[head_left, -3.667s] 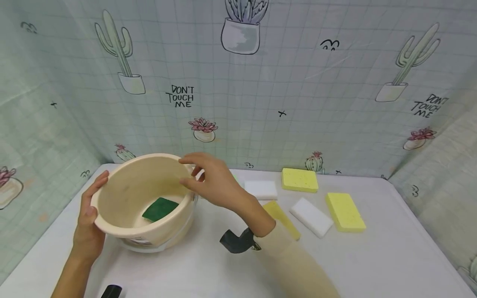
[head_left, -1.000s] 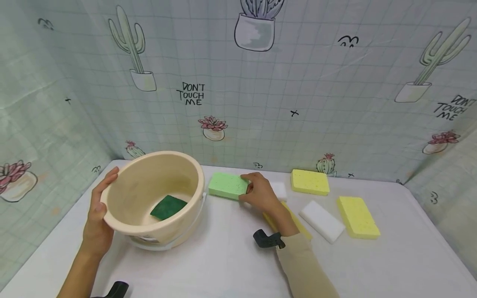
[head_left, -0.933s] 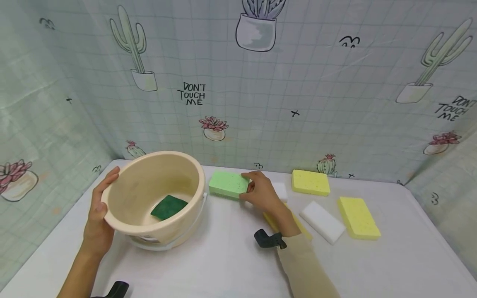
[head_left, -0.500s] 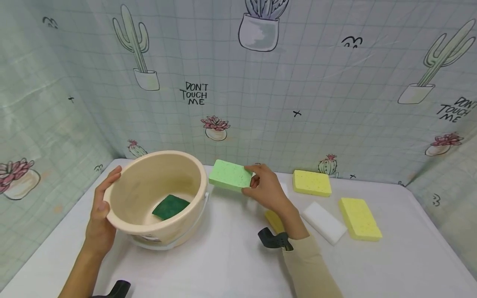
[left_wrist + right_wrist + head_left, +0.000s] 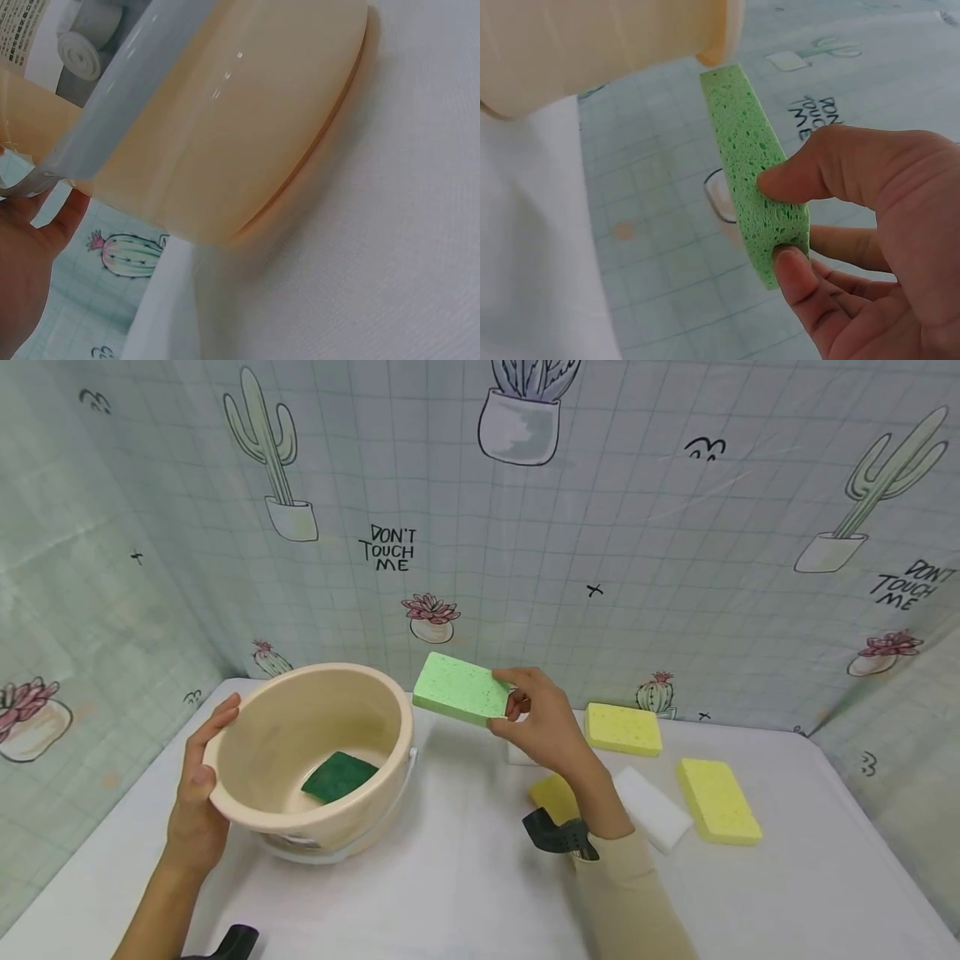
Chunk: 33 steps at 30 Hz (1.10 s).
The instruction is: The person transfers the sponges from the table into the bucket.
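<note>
A white-topped counter (image 5: 450, 902) stands in a makeshift, curtained-off space, backed by a creased, grid-patterned cloth (image 5: 495, 535) and flanked by matching side drapes (image 5: 75, 593). Cartoon cacti (image 5: 259, 431), potted succulents (image 5: 431, 620) and the words "DON'T TOUCH ME" (image 5: 392, 547) decorate the cloth, which hangs close behind the counter's far edge. A cream bucket (image 5: 322, 710) and yellow sponges (image 5: 718, 802) on top lend a household-cleaning note. Whether the screened-off spot belongs to a home, a studio or other premises cannot be told from view.
</note>
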Each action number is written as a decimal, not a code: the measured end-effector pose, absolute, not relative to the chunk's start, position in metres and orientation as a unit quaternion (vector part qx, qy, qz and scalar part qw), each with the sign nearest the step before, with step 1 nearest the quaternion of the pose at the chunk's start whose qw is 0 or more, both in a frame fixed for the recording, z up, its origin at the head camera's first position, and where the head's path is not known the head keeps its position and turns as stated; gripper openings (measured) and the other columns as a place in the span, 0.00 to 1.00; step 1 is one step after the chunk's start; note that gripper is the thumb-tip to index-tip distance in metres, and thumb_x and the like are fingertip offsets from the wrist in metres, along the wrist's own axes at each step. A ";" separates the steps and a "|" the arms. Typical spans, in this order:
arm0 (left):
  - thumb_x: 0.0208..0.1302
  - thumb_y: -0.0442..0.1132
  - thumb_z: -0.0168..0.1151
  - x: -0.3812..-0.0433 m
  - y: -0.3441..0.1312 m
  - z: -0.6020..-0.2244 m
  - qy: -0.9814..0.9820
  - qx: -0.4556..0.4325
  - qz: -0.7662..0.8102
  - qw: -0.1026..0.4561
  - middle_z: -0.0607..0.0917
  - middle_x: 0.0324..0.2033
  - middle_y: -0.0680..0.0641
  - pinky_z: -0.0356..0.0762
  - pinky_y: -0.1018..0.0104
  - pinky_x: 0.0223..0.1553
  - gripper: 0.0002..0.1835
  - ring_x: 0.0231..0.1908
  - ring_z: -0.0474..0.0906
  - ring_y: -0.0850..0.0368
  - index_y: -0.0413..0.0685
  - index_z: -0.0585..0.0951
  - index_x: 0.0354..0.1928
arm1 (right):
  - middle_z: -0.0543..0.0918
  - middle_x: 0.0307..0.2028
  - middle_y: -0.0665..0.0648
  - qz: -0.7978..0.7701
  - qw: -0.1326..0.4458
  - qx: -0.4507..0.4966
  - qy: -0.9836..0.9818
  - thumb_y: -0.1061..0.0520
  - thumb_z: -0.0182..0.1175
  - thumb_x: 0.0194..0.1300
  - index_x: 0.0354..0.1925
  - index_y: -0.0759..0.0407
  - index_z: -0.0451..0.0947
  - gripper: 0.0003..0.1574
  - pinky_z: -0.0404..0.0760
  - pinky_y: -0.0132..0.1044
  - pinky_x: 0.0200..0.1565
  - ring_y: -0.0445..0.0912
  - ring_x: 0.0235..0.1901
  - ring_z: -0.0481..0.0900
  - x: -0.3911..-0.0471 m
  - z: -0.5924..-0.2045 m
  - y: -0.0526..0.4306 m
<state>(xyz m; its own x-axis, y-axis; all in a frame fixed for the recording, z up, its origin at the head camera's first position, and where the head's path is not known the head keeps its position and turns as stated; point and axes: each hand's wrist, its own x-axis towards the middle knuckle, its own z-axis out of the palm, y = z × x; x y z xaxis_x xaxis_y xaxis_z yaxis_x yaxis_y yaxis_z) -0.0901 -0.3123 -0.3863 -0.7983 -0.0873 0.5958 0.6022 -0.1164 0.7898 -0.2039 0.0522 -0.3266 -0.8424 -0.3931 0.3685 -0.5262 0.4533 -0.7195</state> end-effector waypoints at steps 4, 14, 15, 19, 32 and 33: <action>0.70 0.47 0.43 -0.090 -0.312 -0.386 -0.621 -0.206 -0.717 0.239 0.47 0.72 0.43 0.51 0.70 0.63 0.31 0.70 0.43 0.49 0.40 0.58 0.70 | 0.72 0.54 0.58 0.443 0.086 0.288 -0.845 0.65 0.69 0.51 0.60 0.62 0.73 0.37 0.77 0.38 0.38 0.46 0.33 0.74 -0.204 -0.311 0.053; 0.70 0.48 0.44 -0.089 -0.313 -0.388 -0.618 -0.196 -0.724 0.236 0.48 0.72 0.44 0.52 0.71 0.63 0.31 0.70 0.43 0.50 0.42 0.58 0.70 | 0.71 0.55 0.57 0.438 0.092 0.313 -0.838 0.67 0.68 0.50 0.60 0.64 0.73 0.36 0.78 0.43 0.40 0.46 0.33 0.74 -0.198 -0.283 0.046; 0.70 0.48 0.44 -0.089 -0.313 -0.388 -0.618 -0.194 -0.725 0.235 0.48 0.72 0.45 0.51 0.71 0.63 0.30 0.70 0.43 0.50 0.43 0.59 0.70 | 0.71 0.56 0.57 0.439 0.092 0.314 -0.837 0.67 0.68 0.50 0.60 0.64 0.73 0.36 0.78 0.44 0.41 0.46 0.33 0.74 -0.198 -0.282 0.046; 0.69 0.47 0.44 -0.089 -0.313 -0.388 -0.614 -0.189 -0.730 0.232 0.48 0.72 0.46 0.51 0.71 0.63 0.30 0.70 0.43 0.51 0.44 0.59 0.70 | 0.71 0.56 0.57 0.434 0.097 0.319 -0.837 0.67 0.68 0.50 0.60 0.64 0.72 0.37 0.78 0.42 0.40 0.45 0.33 0.74 -0.197 -0.276 0.044; 0.70 0.48 0.44 -0.087 -0.310 -0.384 -0.625 -0.180 -0.723 0.234 0.48 0.72 0.45 0.52 0.71 0.63 0.31 0.70 0.44 0.50 0.43 0.58 0.71 | 0.71 0.56 0.57 0.427 0.104 0.325 -0.837 0.67 0.66 0.49 0.60 0.64 0.73 0.36 0.77 0.34 0.39 0.44 0.33 0.74 -0.194 -0.263 0.034; 0.70 0.48 0.44 -0.087 -0.310 -0.384 -0.625 -0.179 -0.723 0.234 0.48 0.72 0.45 0.52 0.71 0.63 0.31 0.70 0.44 0.50 0.43 0.58 0.71 | 0.71 0.56 0.57 0.425 0.105 0.326 -0.838 0.67 0.66 0.49 0.60 0.64 0.73 0.36 0.77 0.34 0.39 0.44 0.33 0.74 -0.194 -0.263 0.033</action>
